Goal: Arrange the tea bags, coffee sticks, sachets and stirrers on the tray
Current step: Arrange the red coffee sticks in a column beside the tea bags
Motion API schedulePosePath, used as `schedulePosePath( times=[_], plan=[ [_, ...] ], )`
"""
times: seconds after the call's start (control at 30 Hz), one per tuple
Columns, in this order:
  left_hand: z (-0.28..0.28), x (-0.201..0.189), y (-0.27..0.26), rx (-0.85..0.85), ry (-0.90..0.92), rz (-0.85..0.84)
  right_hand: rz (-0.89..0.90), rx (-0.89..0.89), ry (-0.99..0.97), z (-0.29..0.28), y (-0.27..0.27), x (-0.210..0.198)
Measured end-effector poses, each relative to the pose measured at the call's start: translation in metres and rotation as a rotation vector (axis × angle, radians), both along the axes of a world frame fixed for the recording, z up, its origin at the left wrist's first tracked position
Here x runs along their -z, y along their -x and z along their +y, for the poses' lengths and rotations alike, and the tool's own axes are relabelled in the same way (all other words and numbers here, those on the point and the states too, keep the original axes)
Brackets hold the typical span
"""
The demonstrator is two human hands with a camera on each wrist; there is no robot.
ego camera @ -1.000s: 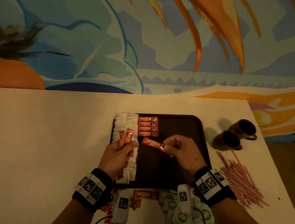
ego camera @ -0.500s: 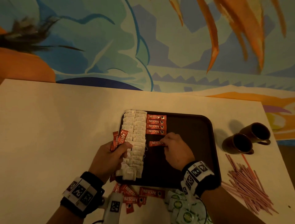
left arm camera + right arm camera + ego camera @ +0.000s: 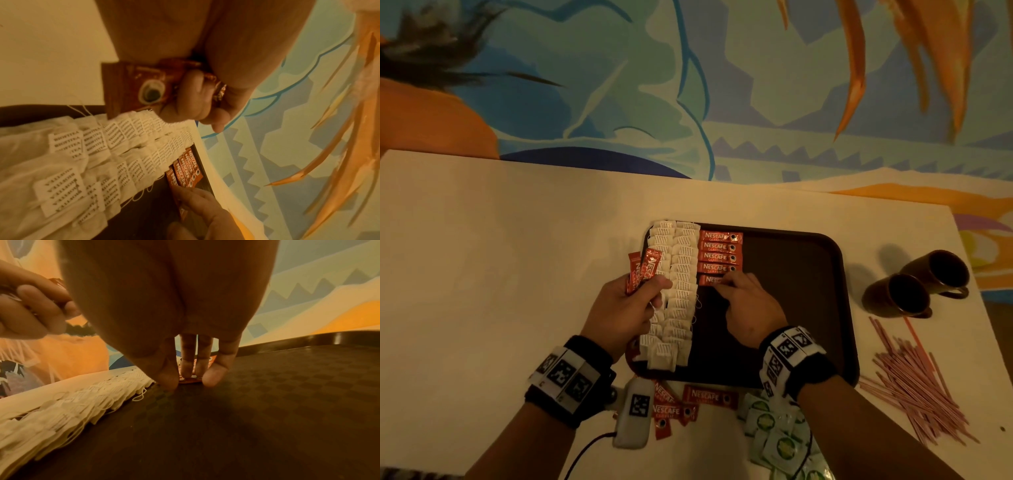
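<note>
A dark brown tray (image 3: 801, 308) lies on the cream table. Two columns of white tea bags (image 3: 678, 294) fill its left side. Beside them at the far end is a row of red coffee sticks (image 3: 719, 251). My right hand (image 3: 722, 282) presses one more coffee stick (image 3: 707, 280) flat just below that row; its fingertips (image 3: 209, 378) stand straight on the stick. My left hand (image 3: 650, 284) hovers over the tea bags and grips a few upright coffee sticks (image 3: 643, 270), seen close in the left wrist view as coffee sticks (image 3: 135, 87).
Loose coffee sticks (image 3: 709, 397) and green sachets (image 3: 777, 435) lie on the table in front of the tray. A pile of pink stirrers (image 3: 914, 387) and two dark mugs (image 3: 914, 284) sit to the right. The tray's right half (image 3: 287, 386) is bare.
My right hand carried its coffee stick forward and left and laid it flat under the row. The left hand kept its sticks and barely moved.
</note>
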State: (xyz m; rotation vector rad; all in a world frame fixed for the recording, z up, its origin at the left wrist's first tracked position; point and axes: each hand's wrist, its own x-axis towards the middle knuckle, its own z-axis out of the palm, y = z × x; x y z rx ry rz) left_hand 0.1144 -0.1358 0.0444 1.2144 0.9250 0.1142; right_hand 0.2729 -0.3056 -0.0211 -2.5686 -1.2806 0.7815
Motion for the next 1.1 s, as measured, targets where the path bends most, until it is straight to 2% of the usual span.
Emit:
schedulePosePath(
  times=[0.93,1.1],
  plan=[
    [-0.007,-0.007,0.002,0.009,-0.004,-0.024,-0.006,0.039,-0.030,0.011,0.006,-0.002],
    [-0.009,-0.008,0.001,0.046,0.009,-0.008,0.003,0.080,-0.109,0.007,0.006,-0.008]
  ],
)
